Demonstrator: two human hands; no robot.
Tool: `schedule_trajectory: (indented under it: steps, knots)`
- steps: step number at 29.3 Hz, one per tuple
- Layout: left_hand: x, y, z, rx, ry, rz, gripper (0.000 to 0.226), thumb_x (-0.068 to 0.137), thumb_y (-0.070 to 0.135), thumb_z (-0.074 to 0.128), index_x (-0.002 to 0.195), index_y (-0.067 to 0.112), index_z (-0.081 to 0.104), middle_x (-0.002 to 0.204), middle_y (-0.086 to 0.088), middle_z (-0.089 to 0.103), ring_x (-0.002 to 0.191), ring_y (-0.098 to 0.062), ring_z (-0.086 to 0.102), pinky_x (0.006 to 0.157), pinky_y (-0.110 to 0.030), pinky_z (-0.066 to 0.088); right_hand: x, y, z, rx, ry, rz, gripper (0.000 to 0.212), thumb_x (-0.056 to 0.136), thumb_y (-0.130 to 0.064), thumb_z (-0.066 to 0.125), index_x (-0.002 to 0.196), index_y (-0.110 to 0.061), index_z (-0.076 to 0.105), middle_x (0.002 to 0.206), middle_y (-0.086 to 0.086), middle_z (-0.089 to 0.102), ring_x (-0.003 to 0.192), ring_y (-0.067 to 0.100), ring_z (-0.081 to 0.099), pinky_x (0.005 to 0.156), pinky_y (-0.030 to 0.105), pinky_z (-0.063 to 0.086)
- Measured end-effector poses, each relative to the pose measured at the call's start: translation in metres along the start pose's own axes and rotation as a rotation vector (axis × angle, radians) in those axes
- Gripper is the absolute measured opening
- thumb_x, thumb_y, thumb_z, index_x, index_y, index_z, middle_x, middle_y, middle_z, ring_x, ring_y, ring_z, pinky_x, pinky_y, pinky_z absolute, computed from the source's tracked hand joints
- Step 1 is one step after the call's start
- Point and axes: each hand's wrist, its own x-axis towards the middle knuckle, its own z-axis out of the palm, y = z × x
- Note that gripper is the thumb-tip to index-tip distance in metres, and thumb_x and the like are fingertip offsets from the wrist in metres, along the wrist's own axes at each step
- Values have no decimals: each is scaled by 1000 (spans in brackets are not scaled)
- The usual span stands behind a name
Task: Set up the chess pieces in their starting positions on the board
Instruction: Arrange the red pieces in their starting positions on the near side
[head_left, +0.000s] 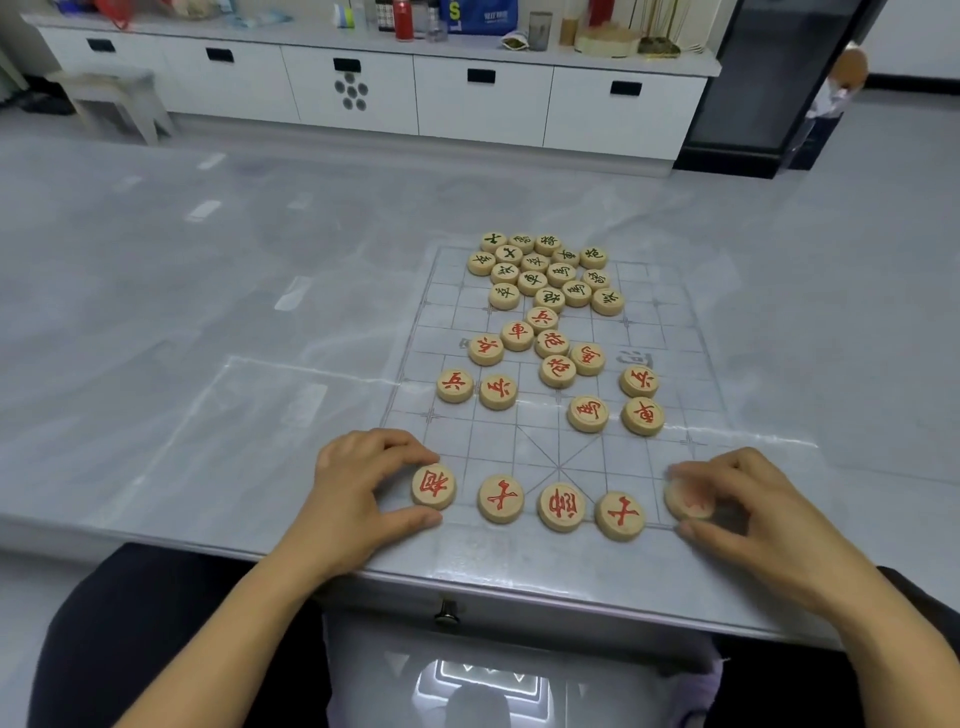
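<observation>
A faint printed Chinese chess board (519, 447) lies on the grey table. Round wooden pieces with red characters stand in its near row: my left hand (358, 488) pinches the leftmost red piece (434, 486) between thumb and forefinger, and my right hand (753, 499) pinches the blurred rightmost red piece (688, 499). Between them stand three red pieces (561, 506). Several more red pieces (556, 371) lie scattered mid-board. A cluster of green-marked pieces (545, 273) sits at the far end.
The table's near edge (467, 584) runs just below my hands, with a drawer knob (447, 613) under it. White cabinets (363, 88) with bottles and a bag on top line the far wall. A stool (109, 98) stands at far left.
</observation>
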Motion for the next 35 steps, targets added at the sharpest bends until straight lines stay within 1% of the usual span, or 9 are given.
schedule_trajectory:
  steps: [4, 7, 12, 17, 22, 24, 27, 31, 35]
  knots:
    - [1, -4, 2, -34, 29, -3, 67, 57, 88, 40, 112, 50, 46, 110, 26, 52, 106, 0, 44, 97, -18, 22, -1, 0, -5, 106, 225, -4, 36, 71, -22, 77, 99, -35, 60, 93, -13, 52, 88, -4, 50, 74, 0, 37]
    - [0, -7, 3, -35, 22, -1, 52, 56, 89, 41, 104, 68, 42, 112, 26, 51, 108, -6, 47, 97, -26, 26, -11, -2, -15, 138, 287, -49, 42, 69, -20, 79, 92, -45, 53, 91, -11, 53, 88, -1, 50, 71, 2, 37]
    - [2, -7, 1, -47, 20, 33, 48, 57, 87, 43, 102, 69, 43, 112, 24, 53, 106, -12, 52, 98, -40, 36, -25, -9, 0, 112, 200, -85, 33, 58, -56, 65, 86, -46, 53, 94, -19, 53, 93, -5, 50, 76, 1, 36]
    - [0, -6, 1, -54, 23, 30, 47, 58, 88, 40, 101, 71, 41, 112, 26, 52, 107, -11, 51, 99, -36, 33, -17, -10, 20, 82, 111, -101, 39, 68, -29, 78, 95, -42, 52, 97, -19, 51, 94, 5, 54, 85, 12, 41]
    - [-2, -1, 1, -49, 35, 42, 49, 60, 88, 37, 101, 65, 48, 108, 23, 54, 105, -11, 50, 96, -33, 31, -16, -8, 21, 140, 96, -81, 45, 66, -29, 79, 95, -45, 49, 100, -16, 52, 93, 4, 54, 83, 6, 41]
    - [-2, 0, 0, -31, 32, 38, 56, 60, 87, 37, 100, 53, 55, 107, 17, 56, 106, -11, 49, 95, -31, 29, -17, -9, 21, 156, 98, -64, 46, 60, -47, 77, 96, -47, 47, 100, -17, 51, 93, 4, 54, 80, 3, 39]
    - [-2, 4, -1, -19, 21, 19, 57, 56, 78, 50, 101, 43, 56, 109, 17, 55, 108, -11, 48, 95, -20, 25, -17, -6, 20, 162, 90, -71, 61, 48, -83, 56, 97, -46, 50, 99, -20, 51, 96, 2, 52, 81, 3, 40]
    - [-3, 4, -2, -33, 20, 2, 54, 56, 72, 54, 101, 42, 59, 108, 18, 54, 108, -7, 47, 97, -16, 22, -16, -4, 21, 135, 75, -67, 35, 67, -39, 75, 95, -39, 55, 100, -17, 52, 94, 8, 55, 85, 9, 41]
    - [-3, 6, -1, -9, 33, 29, 52, 60, 65, 55, 103, 37, 65, 107, 18, 55, 106, -6, 46, 95, -18, 22, -15, -3, 22, 145, 78, -75, 35, 67, -32, 77, 96, -38, 56, 100, -16, 54, 94, 9, 56, 86, 13, 42]
